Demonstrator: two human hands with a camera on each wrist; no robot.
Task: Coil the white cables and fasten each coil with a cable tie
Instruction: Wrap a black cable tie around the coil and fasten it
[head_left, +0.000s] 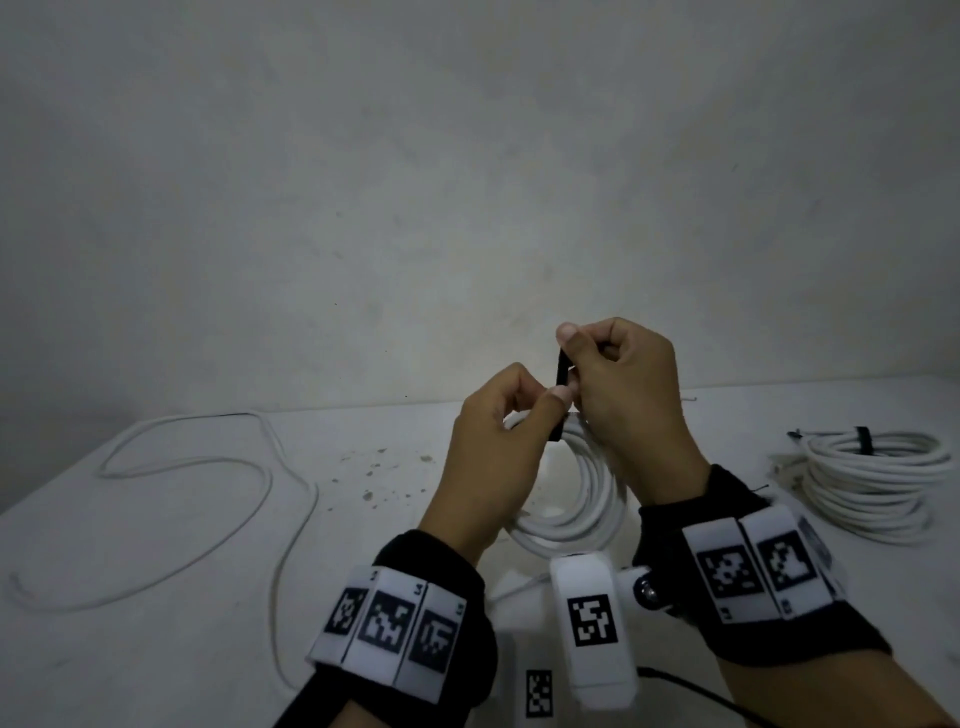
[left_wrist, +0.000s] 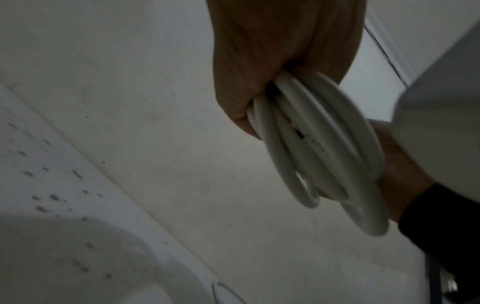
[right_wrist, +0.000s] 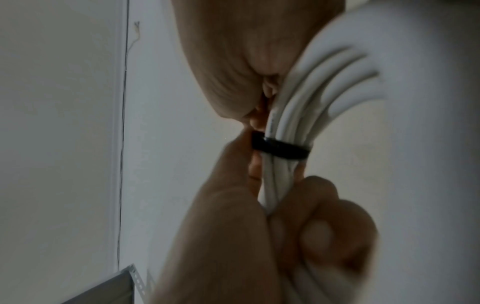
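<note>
Item: white cable coil (head_left: 582, 499), held above worktop (head_left: 182, 519). Springy, light, smooth; hold at bundled top. Left hand (head_left: 488, 457) grip closed round coil; right hand (head_left: 623, 395) pinches black tie (head_left: 561, 371).

White cable coil (head_left: 582, 499) held upright above table, black cable tie (head_left: 561, 400) wrapped round its top.

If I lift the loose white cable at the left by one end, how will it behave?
The loose cable would probably hang limp: it is thin and lies in slack curves on the table. It likely drags and snakes rather than rolls.
</note>
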